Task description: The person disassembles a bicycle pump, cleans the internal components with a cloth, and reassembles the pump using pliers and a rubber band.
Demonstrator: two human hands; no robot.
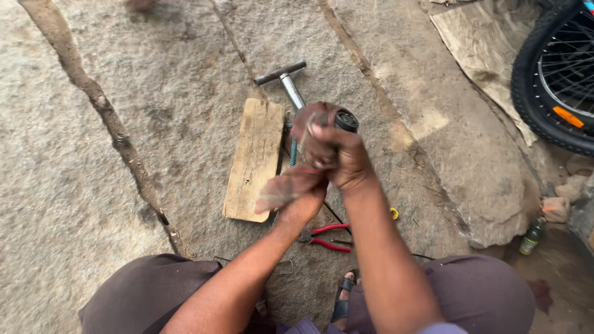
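An outdoor bicycle-repair spot on rough stone ground: a floor pump lies far centre, red-handled pliers near, a wooden plank left, a bicycle wheel far right, a small bottle beside it.

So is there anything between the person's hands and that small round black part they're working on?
Nothing visible does. The right hand grips the round black part directly, and the blurred left hand sits just below it. The wooden board lies beneath on the stone.
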